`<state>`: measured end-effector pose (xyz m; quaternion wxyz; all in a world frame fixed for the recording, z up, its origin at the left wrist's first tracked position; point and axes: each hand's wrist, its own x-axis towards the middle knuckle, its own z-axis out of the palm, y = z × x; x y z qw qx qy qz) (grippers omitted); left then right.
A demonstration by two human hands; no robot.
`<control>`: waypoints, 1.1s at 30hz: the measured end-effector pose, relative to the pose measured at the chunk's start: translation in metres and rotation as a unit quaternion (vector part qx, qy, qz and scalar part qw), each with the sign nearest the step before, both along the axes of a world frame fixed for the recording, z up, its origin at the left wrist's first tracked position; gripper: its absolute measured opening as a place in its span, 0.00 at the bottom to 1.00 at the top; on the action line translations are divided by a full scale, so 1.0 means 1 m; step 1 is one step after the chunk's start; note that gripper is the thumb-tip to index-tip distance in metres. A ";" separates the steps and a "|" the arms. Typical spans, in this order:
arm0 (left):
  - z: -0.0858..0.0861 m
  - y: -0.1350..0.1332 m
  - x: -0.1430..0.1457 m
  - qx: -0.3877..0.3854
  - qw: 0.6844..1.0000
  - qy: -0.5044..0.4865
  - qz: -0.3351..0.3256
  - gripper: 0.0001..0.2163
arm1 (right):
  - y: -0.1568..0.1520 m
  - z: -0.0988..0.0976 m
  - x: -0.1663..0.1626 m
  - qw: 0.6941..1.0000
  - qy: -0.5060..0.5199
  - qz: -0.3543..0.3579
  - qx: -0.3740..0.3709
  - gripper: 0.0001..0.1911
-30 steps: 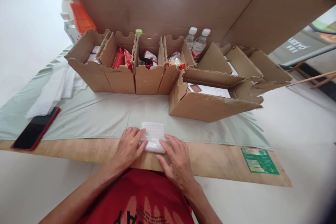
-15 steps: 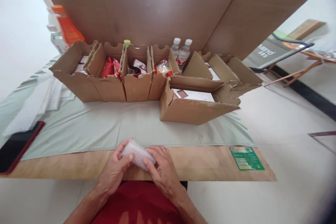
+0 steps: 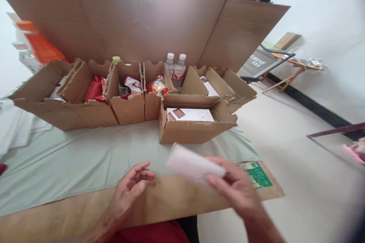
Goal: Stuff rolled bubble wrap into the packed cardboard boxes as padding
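Note:
A small bubble-wrapped packet (image 3: 192,165) is held up over the table's front edge, slightly blurred. My right hand (image 3: 232,182) grips its right end between thumb and fingers. To the left, my left hand (image 3: 132,186) is apart from the packet, its fingers loosely curved and separated, with nothing in them. Just beyond the packet stands a cardboard bin (image 3: 196,133) with white boxes (image 3: 196,115) inside. Under my right hand lies a green printed card (image 3: 259,174), partly covered.
Behind stand several cardboard bins, one with red packets (image 3: 95,90). Two clear bottles (image 3: 179,72) and an orange bottle (image 3: 41,45) stand before a tall cardboard panel (image 3: 137,22). Bubble wrap sheets (image 3: 17,129) lie at the left on the green cloth (image 3: 85,159).
My left hand has let go of the packet. My right hand has carried it to the right and up. The view has turned to the right.

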<state>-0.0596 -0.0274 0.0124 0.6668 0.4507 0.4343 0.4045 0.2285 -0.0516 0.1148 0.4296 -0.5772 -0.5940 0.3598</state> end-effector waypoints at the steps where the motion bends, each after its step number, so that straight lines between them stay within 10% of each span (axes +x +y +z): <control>1: -0.003 0.004 0.001 0.011 1.000 0.028 0.003 0.28 | 0.011 0.019 0.018 0.999 -0.029 -0.031 0.014 0.17; 5: -0.025 0.013 0.007 0.077 0.987 0.136 0.026 0.18 | 0.069 0.077 0.069 0.960 -0.207 -0.185 0.044 0.18; 10: -0.040 0.010 0.013 0.283 0.939 0.196 0.022 0.11 | 0.120 0.110 0.068 0.762 -0.604 -0.160 -0.170 0.18; 12: -0.038 0.010 0.013 0.326 0.923 0.204 0.017 0.11 | 0.131 0.118 0.057 0.733 -0.635 -0.153 -0.190 0.16; 20: -0.035 0.011 0.012 0.355 0.910 0.214 0.006 0.11 | 0.182 0.106 0.041 0.711 -0.659 -0.008 -0.245 0.12; 33: -0.023 0.012 0.014 0.384 0.894 0.231 0.003 0.11 | 0.173 0.084 0.049 0.743 -0.630 0.060 -0.215 0.15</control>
